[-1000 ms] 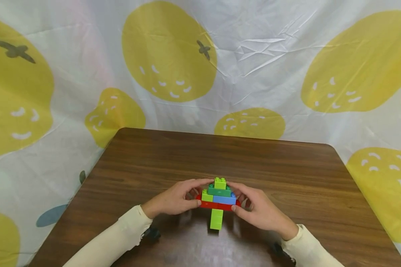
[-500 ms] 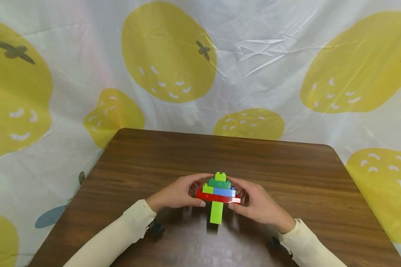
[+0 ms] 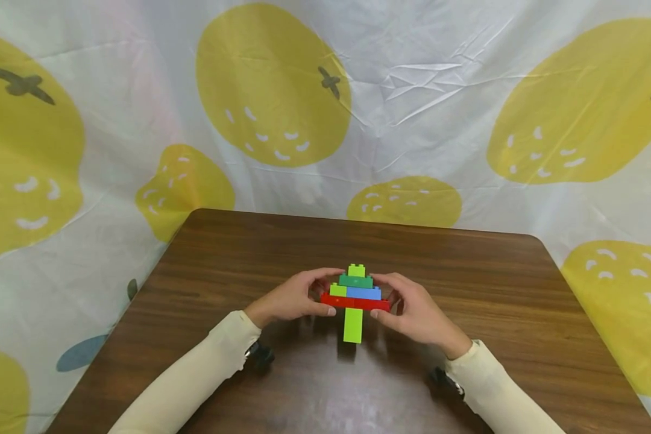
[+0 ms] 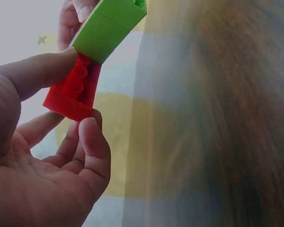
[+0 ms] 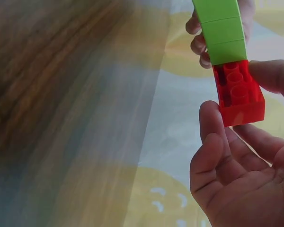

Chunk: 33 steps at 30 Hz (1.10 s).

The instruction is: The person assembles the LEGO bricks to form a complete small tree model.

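Observation:
A tree-shaped build of toy building bricks (image 3: pixel 355 294) is held between both hands. Its lime stem (image 3: pixel 352 325) points down, with a wide red row (image 3: pixel 355 302) above it. Higher up come a lime and a blue brick (image 3: pixel 364 293), then a dark green one (image 3: pixel 355 281) and a small lime one on top. My left hand (image 3: pixel 290 296) grips the left end of the red row between thumb and fingers. At the right end, my right hand (image 3: pixel 418 310) pinches it likewise. Hollow undersides of the red bricks (image 4: pixel 75 87) show in both wrist views.
The brown wooden table (image 3: pixel 249 247) lies below, with a dark shadow under the stem. A white curtain with yellow fruit prints (image 3: pixel 412 120) hangs behind it. Dark wrist devices (image 3: pixel 260 354) show at both cream sleeves.
Both hands have moved forward, away from the body, carrying the brick tree with them. Its stem and tiers keep the same arrangement, and both grips stay on the red row.

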Motion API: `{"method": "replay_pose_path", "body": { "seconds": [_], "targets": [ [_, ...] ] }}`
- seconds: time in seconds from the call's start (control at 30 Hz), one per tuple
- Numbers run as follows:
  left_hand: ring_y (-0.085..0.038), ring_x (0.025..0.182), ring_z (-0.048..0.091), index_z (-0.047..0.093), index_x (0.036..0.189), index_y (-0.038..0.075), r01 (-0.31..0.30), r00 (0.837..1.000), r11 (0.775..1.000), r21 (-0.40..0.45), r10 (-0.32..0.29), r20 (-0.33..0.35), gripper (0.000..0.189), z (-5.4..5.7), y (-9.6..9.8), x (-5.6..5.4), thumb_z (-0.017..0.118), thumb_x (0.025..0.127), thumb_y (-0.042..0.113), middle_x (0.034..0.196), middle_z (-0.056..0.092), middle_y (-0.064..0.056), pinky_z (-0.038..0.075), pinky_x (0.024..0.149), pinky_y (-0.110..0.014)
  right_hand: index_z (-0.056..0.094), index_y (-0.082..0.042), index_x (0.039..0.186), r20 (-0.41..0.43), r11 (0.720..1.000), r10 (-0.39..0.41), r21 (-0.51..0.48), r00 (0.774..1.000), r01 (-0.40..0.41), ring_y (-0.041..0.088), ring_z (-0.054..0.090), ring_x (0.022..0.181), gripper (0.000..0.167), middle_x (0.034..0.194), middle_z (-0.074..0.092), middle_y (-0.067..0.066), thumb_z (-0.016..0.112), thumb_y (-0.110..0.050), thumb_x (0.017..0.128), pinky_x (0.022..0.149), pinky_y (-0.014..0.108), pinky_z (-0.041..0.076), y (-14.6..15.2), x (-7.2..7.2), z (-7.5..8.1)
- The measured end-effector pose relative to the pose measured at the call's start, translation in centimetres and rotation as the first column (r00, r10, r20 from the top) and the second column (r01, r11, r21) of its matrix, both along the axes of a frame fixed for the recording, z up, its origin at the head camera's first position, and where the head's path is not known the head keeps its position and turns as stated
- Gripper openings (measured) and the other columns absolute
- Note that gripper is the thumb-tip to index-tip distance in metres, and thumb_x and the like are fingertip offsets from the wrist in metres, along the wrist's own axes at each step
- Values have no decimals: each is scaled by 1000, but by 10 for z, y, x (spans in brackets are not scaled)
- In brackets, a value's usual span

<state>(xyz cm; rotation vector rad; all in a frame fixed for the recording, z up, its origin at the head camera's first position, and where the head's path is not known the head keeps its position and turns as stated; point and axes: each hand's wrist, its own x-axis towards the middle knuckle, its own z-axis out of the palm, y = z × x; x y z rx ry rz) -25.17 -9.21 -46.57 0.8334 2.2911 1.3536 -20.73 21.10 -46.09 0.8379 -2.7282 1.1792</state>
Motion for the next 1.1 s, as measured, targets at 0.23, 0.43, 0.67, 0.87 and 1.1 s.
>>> {"method": "replay_pose_path", "body": {
  "seconds": [0.23, 0.43, 0.67, 0.87, 1.1],
  "targets": [
    [-23, 111, 60, 51, 157, 27, -49, 997, 998, -28, 50, 61, 76, -7, 4, -15, 86, 90, 25, 128, 63, -6, 55, 96, -37, 59, -11, 146, 54, 1000, -15, 6, 998, 15, 14, 65, 82, 64, 115, 69, 1, 86, -19, 88, 72, 27, 59, 1, -15, -9],
    [-24, 116, 59, 52, 156, 29, -72, 991, 994, -84, 81, 103, 75, -15, 6, -24, 86, 90, 29, 131, 62, -6, 56, 97, -39, 58, -12, 148, 108, 999, -16, 43, 994, 11, 16, 63, 82, 65, 118, 69, 3, 85, -23, 90, 71, 28, 57, 4, -29, -17],
    [-26, 118, 58, 54, 154, 30, -89, 983, 991, -103, 105, 153, 72, -21, 9, -33, 86, 90, 32, 135, 62, -7, 56, 89, -35, 58, -4, 146, 163, 996, -4, 85, 987, -10, 16, 65, 87, 65, 117, 73, 9, 83, -27, 91, 74, 29, 56, 7, -43, -22],
    [-26, 118, 57, 56, 152, 29, -98, 981, 988, -119, 116, 157, 71, -27, 10, -41, 87, 89, 33, 136, 62, -8, 56, 83, -34, 56, -1, 148, 227, 995, 26, 88, 974, -47, 20, 72, 104, 66, 128, 73, 15, 82, -29, 93, 92, 40, 58, 8, -49, -21],
    [-26, 113, 59, 57, 151, 26, -101, 977, 985, -141, 125, 171, 71, -28, 11, -41, 88, 88, 33, 131, 63, -8, 58, 78, -33, 56, -3, 147, 267, 993, 40, 99, 963, -69, 21, 71, 102, 64, 122, 72, 14, 81, -29, 94, 90, 40, 56, 9, -55, -23]
  ]
}}
